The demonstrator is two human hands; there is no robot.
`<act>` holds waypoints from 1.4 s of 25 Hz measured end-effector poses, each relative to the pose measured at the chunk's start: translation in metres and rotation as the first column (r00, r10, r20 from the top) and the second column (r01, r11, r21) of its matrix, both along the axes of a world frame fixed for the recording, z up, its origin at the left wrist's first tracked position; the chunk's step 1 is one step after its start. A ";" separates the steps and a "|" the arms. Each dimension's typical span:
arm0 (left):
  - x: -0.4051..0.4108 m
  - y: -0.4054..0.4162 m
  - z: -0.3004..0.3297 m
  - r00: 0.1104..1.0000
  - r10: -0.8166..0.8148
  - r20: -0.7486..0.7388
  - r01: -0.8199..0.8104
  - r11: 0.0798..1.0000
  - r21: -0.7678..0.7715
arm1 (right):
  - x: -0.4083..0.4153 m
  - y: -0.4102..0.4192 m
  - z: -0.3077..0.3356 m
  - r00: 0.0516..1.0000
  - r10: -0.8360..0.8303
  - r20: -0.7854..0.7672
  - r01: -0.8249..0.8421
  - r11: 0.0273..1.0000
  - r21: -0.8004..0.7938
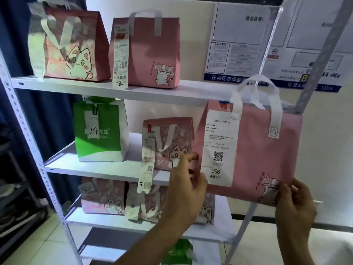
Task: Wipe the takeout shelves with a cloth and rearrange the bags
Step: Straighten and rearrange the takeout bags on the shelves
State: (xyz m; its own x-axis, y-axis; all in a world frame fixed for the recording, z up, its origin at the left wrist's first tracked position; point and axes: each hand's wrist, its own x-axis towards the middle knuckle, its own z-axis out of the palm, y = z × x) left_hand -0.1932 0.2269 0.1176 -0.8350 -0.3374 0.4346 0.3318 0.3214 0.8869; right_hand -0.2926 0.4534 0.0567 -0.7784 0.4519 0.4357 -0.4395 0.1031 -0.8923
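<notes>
- Bags fill the white shelf rack [122, 88]; taking the big pink bag [254, 150] as the landmark, a cat-print bag [68, 46] and a plain pink one [150, 52] stand on the board up and to its left.
- Level with it, well to the left, stands a glossy green-and-white bag [101, 131] marked 14; nearer in, a small cat-print bag [168, 142] with a long receipt hanging off the shelf edge, just beside the landmark's left side.
- Left hand [185, 188] grips the landmark's lower left corner, thumb in front, fingers curled behind.
- The big pink bag itself is held in the air in front of the rack's right end, upright, long axis running left to right, resting on no board. It looks like soft matte non-woven fabric, wide and flat, with white loop handles and a receipt [219, 148] reading 366 stuck on.
- Right hand [294, 203] pinches the lower right corner, fingers curled over the cat drawing.
- My guess: the free stretch of middle board lies behind it and slightly left, so the left hand leads it in.
</notes>
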 end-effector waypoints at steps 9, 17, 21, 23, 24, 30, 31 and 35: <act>-0.005 -0.007 -0.072 0.981 -0.050 0.185 0.048 0.999 0.012 | 0.014 0.003 -0.075 0.977 0.022 0.214 -0.001 0.995 -0.096; -0.046 -0.046 -0.094 0.933 -0.150 0.328 0.143 0.989 0.045 | -0.008 -0.015 -0.087 0.953 0.016 0.304 0.036 0.985 -0.168; -0.102 -0.102 -0.062 0.961 -0.061 0.272 0.097 0.988 -0.124 | -0.020 -0.025 -0.086 0.962 -0.002 0.273 0.063 0.974 -0.217; -0.140 -0.135 -0.037 0.983 0.027 0.182 0.018 0.970 -0.241 | -0.028 -0.027 -0.083 0.968 -0.040 0.249 0.097 0.970 -0.223; -0.158 -0.150 -0.026 0.985 0.105 0.138 -0.052 0.939 -0.340 | -0.031 -0.028 -0.082 0.969 -0.057 0.242 0.113 0.968 -0.225; -0.246 -0.202 0.003 0.944 0.318 0.092 -0.125 0.600 -0.790 | -0.050 -0.041 -0.071 0.967 -0.130 0.217 0.171 0.969 -0.180; -0.255 -0.209 0.002 0.938 0.321 0.133 -0.076 0.565 -0.822 | -0.053 -0.043 -0.071 0.967 -0.139 0.211 0.177 0.969 -0.171; -0.268 -0.225 -0.002 0.900 0.414 0.138 -0.053 0.416 -0.908 | -0.062 -0.045 -0.076 0.965 -0.170 0.202 0.201 0.969 -0.147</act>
State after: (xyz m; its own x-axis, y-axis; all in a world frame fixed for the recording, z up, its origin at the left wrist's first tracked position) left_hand -0.4612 0.0021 0.1154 -0.9217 -0.1348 0.3637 -0.1030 0.9891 0.1055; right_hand -0.3548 0.4085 -0.0189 -0.7344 0.6491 0.1983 -0.2509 0.0117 -0.9679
